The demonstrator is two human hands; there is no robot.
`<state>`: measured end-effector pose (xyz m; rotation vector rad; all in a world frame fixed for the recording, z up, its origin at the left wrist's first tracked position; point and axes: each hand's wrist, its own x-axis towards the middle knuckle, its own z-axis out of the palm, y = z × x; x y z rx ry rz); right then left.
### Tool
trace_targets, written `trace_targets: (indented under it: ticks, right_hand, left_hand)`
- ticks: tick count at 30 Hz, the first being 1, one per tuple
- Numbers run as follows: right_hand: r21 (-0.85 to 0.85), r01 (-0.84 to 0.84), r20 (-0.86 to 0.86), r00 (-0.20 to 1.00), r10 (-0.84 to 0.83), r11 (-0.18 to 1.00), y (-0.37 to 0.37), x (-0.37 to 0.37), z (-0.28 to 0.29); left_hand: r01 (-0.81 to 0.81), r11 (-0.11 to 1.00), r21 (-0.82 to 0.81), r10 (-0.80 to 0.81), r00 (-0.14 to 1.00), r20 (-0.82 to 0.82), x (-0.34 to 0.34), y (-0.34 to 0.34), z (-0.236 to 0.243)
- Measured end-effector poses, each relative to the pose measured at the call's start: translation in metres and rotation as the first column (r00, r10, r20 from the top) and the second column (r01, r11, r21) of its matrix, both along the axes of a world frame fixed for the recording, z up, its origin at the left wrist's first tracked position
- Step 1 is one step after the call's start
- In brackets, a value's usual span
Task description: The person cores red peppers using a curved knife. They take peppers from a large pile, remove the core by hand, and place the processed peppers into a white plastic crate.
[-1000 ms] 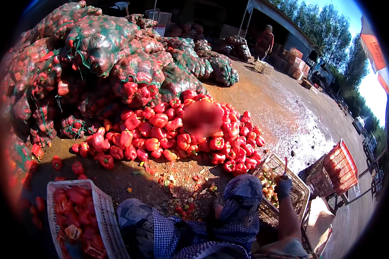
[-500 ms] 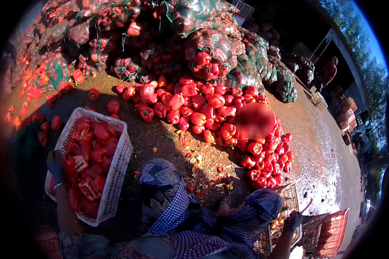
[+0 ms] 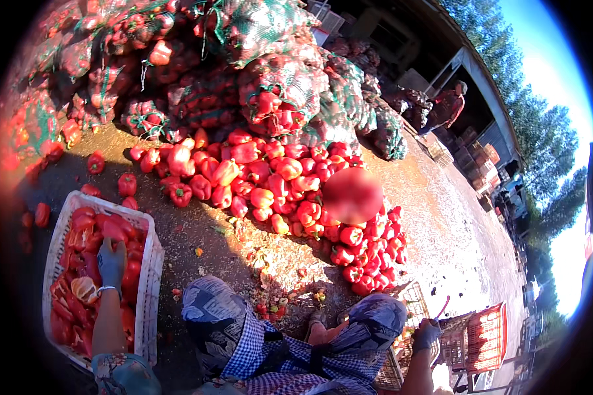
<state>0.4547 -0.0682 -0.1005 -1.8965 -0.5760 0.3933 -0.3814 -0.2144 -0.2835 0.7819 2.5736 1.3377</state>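
Note:
My left hand (image 3: 111, 264), in a grey glove, reaches into a white crate (image 3: 153, 296) of red peppers (image 3: 85, 326) at the lower left; its fingers rest apart among the peppers. My right hand (image 3: 427, 332), in a dark glove, is closed on a slim pinkish tool (image 3: 443, 307) that points upward, beside a beige crate (image 3: 413, 294) holding pale scraps. Between and beyond my hands lies a loose pile of whole red peppers (image 3: 246, 172), partly hidden by a blurred round patch, with pepper scraps (image 3: 267, 309) on the ground near my patterned-covered knees.
Green mesh sacks of peppers (image 3: 273, 29) are heaped behind the pile. A red crate (image 3: 491, 336) stands at the lower right. A person in red (image 3: 449, 105) is near an open shed at the back right, by stacked boxes (image 3: 482, 168) on the paved yard (image 3: 441, 217).
My left hand came in from out of view to the crate's left side, then moved in among the peppers. The view has swung leftward. My right hand still holds the tool.

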Motion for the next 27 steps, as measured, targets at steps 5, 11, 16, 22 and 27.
trace_targets:
  ticks: [5, 11, 16, 22, 27]
  right_hand:
    - [0.100, 0.053, 0.167, 0.984, -0.069, 0.994, -0.026, 0.040, -0.006]
    - [0.164, -0.038, 0.168, 0.986, 0.010, 0.986, -0.007, -0.004, 0.023]
    - [0.102, -0.014, 0.277, 0.961, -0.015, 0.995, 0.009, 0.026, 0.040]
    - [-0.112, 0.048, 0.500, 0.866, 0.014, 0.992, -0.005, 0.094, -0.025]
    - [-0.081, 0.019, 0.145, 0.989, -0.008, 0.997, 0.021, 0.102, -0.024]
  left_hand:
    - [0.043, 0.959, -0.281, -0.160, 0.898, -0.410, 0.042, 0.031, -0.006]
    - [-0.133, 0.861, -0.490, -0.184, 0.818, -0.545, 0.050, 0.026, -0.010]
    - [-0.164, 0.799, -0.578, -0.221, 0.814, -0.536, 0.068, 0.037, 0.011]
    - [-0.193, 0.803, -0.564, -0.200, 0.804, -0.560, 0.064, 0.034, 0.014]
    - [-0.132, 0.944, -0.301, -0.105, 0.745, -0.658, 0.012, 0.025, -0.012]
